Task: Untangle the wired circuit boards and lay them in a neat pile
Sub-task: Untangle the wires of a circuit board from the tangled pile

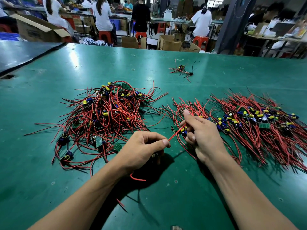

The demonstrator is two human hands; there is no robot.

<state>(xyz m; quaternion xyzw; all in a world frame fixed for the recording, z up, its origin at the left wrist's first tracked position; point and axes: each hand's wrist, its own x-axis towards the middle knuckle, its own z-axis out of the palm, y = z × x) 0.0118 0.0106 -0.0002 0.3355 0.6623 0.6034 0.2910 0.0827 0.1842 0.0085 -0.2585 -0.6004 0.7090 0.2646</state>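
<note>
The left hand (141, 146) hides most of its board (154, 155); the right pile (265, 128) runs off the edge; far workers (102, 15) blur.

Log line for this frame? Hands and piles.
left hand: pinches red wire | right hand: grips wired board | tangled heap: on left | neat pile: on right | stage: untangling

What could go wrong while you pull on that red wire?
The red wire is stretched tight between the left hand and the circuit board gripped by the right hand; a hard tug might tear it off the board. Loose wire ends near the neat pile could also snag and drag it messy.
</note>
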